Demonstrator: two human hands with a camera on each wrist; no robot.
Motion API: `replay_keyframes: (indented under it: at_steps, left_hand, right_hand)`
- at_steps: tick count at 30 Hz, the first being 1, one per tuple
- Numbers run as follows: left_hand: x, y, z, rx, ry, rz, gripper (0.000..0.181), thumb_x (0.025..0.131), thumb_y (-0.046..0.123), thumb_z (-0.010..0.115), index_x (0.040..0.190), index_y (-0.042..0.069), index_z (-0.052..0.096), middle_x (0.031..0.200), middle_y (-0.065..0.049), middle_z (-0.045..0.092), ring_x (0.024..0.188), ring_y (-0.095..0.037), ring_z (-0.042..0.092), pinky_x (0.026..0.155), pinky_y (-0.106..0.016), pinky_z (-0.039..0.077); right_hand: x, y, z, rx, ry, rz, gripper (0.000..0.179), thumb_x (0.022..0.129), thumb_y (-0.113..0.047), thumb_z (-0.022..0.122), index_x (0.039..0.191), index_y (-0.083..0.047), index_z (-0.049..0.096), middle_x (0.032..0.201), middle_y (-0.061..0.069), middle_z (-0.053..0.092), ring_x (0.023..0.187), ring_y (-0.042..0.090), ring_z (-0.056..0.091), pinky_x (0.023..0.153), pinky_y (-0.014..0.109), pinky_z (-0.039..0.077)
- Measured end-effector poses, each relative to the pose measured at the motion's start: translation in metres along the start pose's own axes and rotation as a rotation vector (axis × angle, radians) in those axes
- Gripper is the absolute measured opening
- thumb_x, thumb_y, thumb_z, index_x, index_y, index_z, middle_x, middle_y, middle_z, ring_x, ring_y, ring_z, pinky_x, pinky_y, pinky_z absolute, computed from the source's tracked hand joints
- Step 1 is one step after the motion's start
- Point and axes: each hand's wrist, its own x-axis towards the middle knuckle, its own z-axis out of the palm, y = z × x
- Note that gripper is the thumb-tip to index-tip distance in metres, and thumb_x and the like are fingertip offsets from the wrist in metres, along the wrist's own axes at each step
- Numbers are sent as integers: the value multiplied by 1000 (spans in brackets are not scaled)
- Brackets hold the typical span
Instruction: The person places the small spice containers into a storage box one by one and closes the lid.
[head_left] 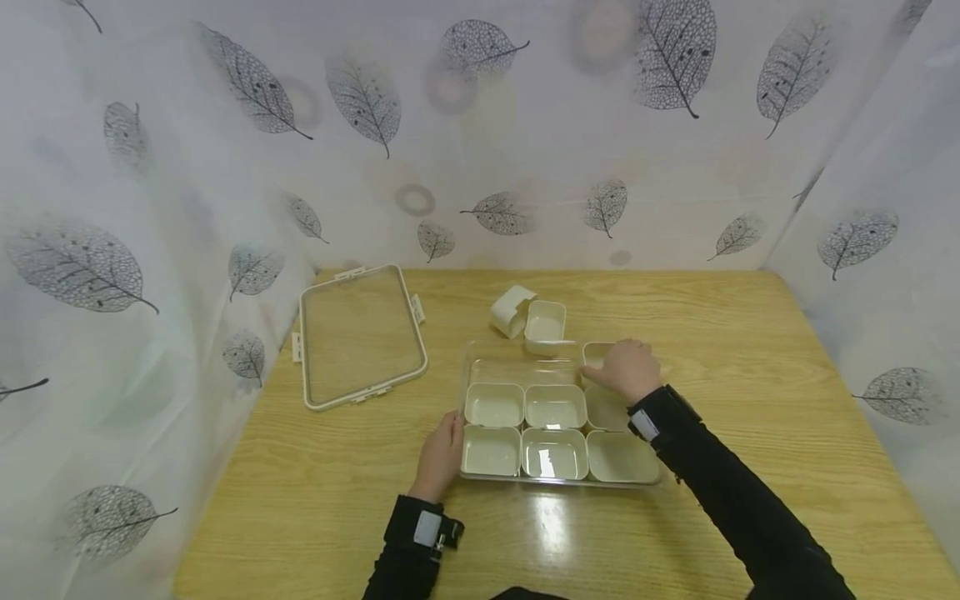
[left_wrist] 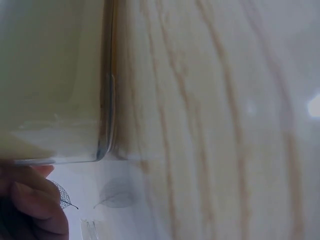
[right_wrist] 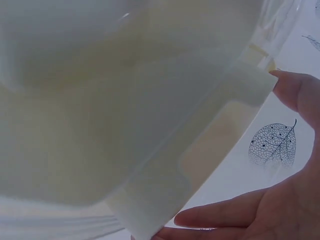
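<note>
A clear plastic box (head_left: 495, 369) holds several cream rectangular cups, with two rows filled toward the front. My left hand (head_left: 438, 458) grips the box's left side; in the left wrist view its bent fingers (left_wrist: 42, 202) lie against the box wall (left_wrist: 107, 135). At the back right corner, my right hand (head_left: 632, 371) holds a cream cup (head_left: 597, 353). In the right wrist view, thumb and fingers span this notched cup (right_wrist: 242, 85) from opposite ends. Whether the cup touches the box floor, I cannot tell.
Behind the box, one cream cup (head_left: 546, 318) stands upright beside another cup (head_left: 512, 310) tipped on its side. A clear lid (head_left: 365, 392) with a cream frame and side clips lies at the back left of the wooden table (head_left: 315, 500). Leaf-printed curtains (head_left: 495, 133) surround the table.
</note>
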Motion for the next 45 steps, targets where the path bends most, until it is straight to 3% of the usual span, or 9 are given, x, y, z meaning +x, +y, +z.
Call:
replay_keyframes:
  at_steps: [6, 16, 22, 31, 45]
  left_hand:
    - [-1, 1, 0, -15, -8, 2, 33, 96, 20, 35, 114, -2, 52, 100, -16, 60, 91, -30, 58, 76, -44, 45]
    - [-1, 0, 0, -9, -1, 5, 33, 96, 20, 35, 114, -3, 52, 104, -19, 59, 95, -32, 57, 77, -45, 44]
    - [-2, 0, 0, -3, -2, 16, 35, 97, 21, 34, 114, -3, 52, 103, -18, 60, 94, -32, 57, 77, -45, 45]
    - [-1, 0, 0, -10, 1, 21, 34, 97, 20, 34, 114, -2, 52, 104, -18, 59, 94, -30, 57, 77, -44, 45]
    - [0, 0, 0, -7, -12, 5, 34, 97, 20, 33, 114, -2, 52, 103, -17, 59, 93, -29, 57, 76, -44, 45]
  right_hand:
    - [3, 0, 7, -41, 3, 30, 60, 73, -58, 53, 52, -1, 52, 75, 26, 53, 74, 40, 52, 47, 43, 44]
    - [6, -1, 9, -106, 6, 2, 59, 75, -57, 53, 45, -5, 49, 65, 19, 53, 68, 36, 52, 49, 41, 43]
    - [7, -2, 9, -127, -4, 6, 60, 75, -56, 53, 48, -3, 51, 69, 23, 54, 70, 37, 51, 51, 41, 43]
    - [5, -5, 8, -186, 11, -43, 59, 75, -55, 55, 44, -5, 49, 62, 18, 54, 64, 32, 52, 61, 41, 36]
    - [5, -3, 10, -223, 36, -98, 59, 75, -55, 55, 41, -8, 45, 50, 10, 48, 56, 29, 50, 62, 43, 35]
